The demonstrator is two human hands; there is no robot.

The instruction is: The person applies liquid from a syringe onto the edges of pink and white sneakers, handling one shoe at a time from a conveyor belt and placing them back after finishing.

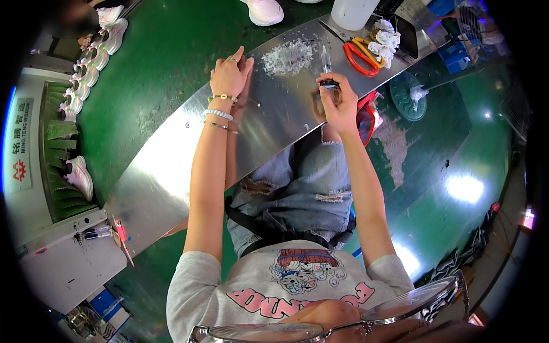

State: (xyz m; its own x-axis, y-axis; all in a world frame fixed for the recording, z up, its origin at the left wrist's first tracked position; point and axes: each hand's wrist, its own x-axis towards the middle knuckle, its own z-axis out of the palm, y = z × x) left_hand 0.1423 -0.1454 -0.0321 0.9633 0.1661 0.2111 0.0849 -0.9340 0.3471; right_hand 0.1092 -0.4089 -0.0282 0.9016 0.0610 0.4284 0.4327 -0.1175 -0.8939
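Slim, pointed tool (326, 59), clear and black — pinched in the right hand (338, 106), over the silver metal worktop (269, 123), near red-and-orange-handled scissors (347, 46). Left hand (227, 75), beside whitish shredded scraps (289, 57) — grip cannot be told.

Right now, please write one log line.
left hand: at shiny metal table; right hand: holding slim clear-barrelled tool; whitish shreds: on table

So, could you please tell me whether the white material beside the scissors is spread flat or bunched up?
Bunched up: the white material shows as a lumpy, creased heap beside the scissors.
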